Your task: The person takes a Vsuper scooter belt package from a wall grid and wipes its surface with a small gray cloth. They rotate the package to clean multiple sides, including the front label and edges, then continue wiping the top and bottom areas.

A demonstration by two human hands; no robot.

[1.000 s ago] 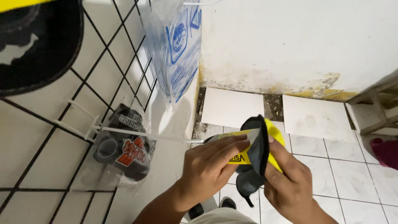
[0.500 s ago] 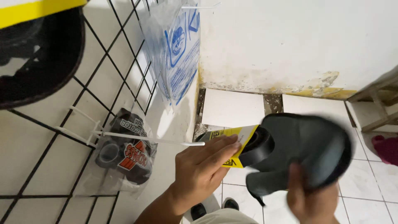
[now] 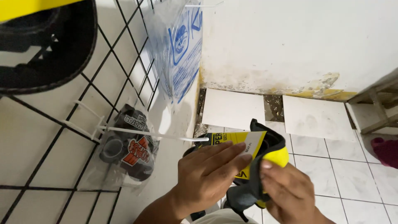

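Note:
My left hand [image 3: 207, 176] and my right hand [image 3: 288, 193] both hold a black and yellow rubber item with a yellow and white card tag [image 3: 240, 145]. The left hand's fingers lie over the tag, and the right hand grips the item's yellow lower edge [image 3: 277, 156]. The tag's top edge sits at the tip of a white wire hook [image 3: 153, 133] that sticks out from a black wire grid [image 3: 49, 120] on the wall. A clear bag of black rubber parts [image 3: 126, 151] hangs further back on that hook.
A clear plastic bag with blue print [image 3: 180, 45] hangs higher on the grid. A large black item [image 3: 45, 45] hangs at top left. Below are white floor tiles [image 3: 331, 166], a stained wall base [image 3: 290, 87], a wooden frame [image 3: 373, 108] and a pink cloth [image 3: 385, 151].
The black and yellow item was swung out wide to the right half a second ago. It is now folded back between both hands with its tag at the hook's tip.

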